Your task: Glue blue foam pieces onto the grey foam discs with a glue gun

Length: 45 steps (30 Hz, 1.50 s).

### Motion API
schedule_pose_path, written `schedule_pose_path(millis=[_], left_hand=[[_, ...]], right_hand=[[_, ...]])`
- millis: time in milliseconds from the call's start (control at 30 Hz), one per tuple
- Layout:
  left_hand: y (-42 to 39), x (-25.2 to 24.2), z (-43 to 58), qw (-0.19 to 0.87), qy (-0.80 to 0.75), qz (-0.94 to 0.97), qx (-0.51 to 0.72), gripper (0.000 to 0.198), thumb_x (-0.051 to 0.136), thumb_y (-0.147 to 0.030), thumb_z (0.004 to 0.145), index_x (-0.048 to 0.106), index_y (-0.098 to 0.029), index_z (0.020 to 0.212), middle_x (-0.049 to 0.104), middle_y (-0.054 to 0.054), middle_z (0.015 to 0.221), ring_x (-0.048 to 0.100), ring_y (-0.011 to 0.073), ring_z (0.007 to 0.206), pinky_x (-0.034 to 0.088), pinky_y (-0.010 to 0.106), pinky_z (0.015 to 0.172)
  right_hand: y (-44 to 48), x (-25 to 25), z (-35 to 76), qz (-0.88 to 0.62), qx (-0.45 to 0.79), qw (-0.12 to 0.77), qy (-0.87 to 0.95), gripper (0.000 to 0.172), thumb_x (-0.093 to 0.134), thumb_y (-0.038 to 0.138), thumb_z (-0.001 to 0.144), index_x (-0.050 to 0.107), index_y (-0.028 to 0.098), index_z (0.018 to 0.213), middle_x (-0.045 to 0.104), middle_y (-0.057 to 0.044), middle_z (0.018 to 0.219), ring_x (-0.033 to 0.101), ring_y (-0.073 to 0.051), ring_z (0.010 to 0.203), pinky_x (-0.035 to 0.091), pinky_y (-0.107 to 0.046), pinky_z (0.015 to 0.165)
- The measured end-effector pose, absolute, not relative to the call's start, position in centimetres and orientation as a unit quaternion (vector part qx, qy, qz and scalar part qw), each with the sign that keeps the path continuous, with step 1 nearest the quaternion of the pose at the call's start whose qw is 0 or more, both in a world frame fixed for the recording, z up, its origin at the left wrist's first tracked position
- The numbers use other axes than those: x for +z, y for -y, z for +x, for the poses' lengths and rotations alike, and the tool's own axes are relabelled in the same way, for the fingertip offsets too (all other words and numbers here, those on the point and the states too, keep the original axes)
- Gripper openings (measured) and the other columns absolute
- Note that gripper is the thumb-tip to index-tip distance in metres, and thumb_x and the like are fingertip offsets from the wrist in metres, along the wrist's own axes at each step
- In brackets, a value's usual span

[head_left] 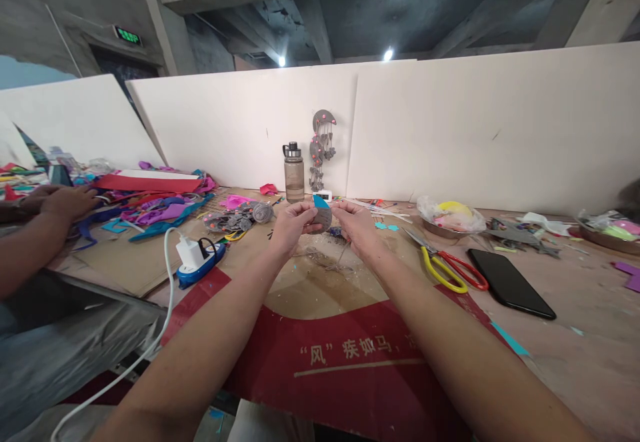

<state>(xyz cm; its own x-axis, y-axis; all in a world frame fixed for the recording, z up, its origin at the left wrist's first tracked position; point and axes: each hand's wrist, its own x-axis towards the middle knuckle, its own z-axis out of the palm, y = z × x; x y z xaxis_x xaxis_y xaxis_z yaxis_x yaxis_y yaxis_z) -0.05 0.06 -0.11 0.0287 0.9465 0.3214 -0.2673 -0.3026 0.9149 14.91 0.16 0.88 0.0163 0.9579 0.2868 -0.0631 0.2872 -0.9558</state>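
Note:
Between thumb and fingers, my left hand [294, 227] grips a rounded grey felt piece [323, 219]. A pointed blue piece [321, 201] stands at its top edge. Close against the right side of the felt, my right hand [358, 226] has its fingers pinched together; whatever they hold is too small to make out. Under both hands lies a brown and red cardboard sheet [340, 335], with a loose tangle of thread [325, 257] on it. Behind them, a grey crescent hanging ornament [324, 122] with pink dots rests against the white board.
Scissors [450, 270] with yellow and red handles and a black phone [511, 283] lie at the right. A bottle [294, 177] stands behind. At left are a blue power strip [201, 266], felt scraps [155, 210] and another person's hand [70, 203]. A bowl [450, 221] stands back right.

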Motion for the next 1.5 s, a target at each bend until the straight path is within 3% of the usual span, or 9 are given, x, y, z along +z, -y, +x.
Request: schedule_pose_path(millis=[167,433,833,1067,1500], left_hand=[[-0.3,-0.1,-0.2,0.502,-0.316,0.522,0.613,0.034,0.081,-0.040,0.062,0.064,-0.013,0.074,0.051,-0.003,0.065,0.049,0.0077,0.062,0.056,0.028,0.070],[-0.5,0.0,0.0,0.535,-0.286,0.522,0.599,0.042,0.088,-0.034,0.054,0.068,-0.011,0.082,0.066,0.004,0.084,0.061,0.0113,0.076,0.055,0.028,0.075],[-0.3,-0.1,0.1,0.545,-0.278,0.519,0.597,0.034,0.084,-0.033,0.063,0.061,-0.012,0.077,0.063,0.002,0.082,0.060,0.0105,0.073,0.056,0.029,0.072],[-0.5,-0.2,0.1,0.550,-0.281,0.520,0.590,0.035,0.085,-0.035,0.061,0.069,-0.010,0.080,0.065,0.004,0.084,0.060,0.0099,0.073,0.056,0.026,0.070],[-0.1,0.4,0.1,0.571,-0.302,0.457,0.611,0.033,0.086,-0.033,0.057,0.067,-0.011,0.072,0.065,0.003,0.073,0.058,0.0088,0.063,0.054,0.025,0.065]], right_hand=[[0.0,1.1,15.4,-0.357,0.522,0.568,0.526,0.025,0.071,0.035,0.060,0.063,0.017,0.077,0.030,0.011,0.044,0.018,-0.004,0.040,0.012,-0.022,0.038],[-0.8,0.6,15.8,-0.322,0.549,0.591,0.496,0.027,0.075,0.033,0.059,0.061,0.018,0.078,0.030,0.012,0.047,0.019,-0.003,0.041,0.012,-0.019,0.035],[0.0,0.8,15.2,-0.322,0.549,0.588,0.499,0.024,0.074,0.031,0.060,0.060,0.018,0.074,0.033,0.011,0.045,0.021,-0.003,0.039,0.012,-0.019,0.035],[0.3,0.7,14.9,-0.327,0.542,0.588,0.503,0.022,0.073,0.031,0.060,0.057,0.019,0.069,0.031,0.011,0.043,0.020,-0.004,0.039,0.013,-0.019,0.036],[0.8,0.2,14.6,-0.288,0.526,0.589,0.543,0.034,0.075,0.040,0.065,0.056,0.023,0.087,0.030,0.012,0.050,0.021,-0.005,0.043,0.017,-0.019,0.037]])
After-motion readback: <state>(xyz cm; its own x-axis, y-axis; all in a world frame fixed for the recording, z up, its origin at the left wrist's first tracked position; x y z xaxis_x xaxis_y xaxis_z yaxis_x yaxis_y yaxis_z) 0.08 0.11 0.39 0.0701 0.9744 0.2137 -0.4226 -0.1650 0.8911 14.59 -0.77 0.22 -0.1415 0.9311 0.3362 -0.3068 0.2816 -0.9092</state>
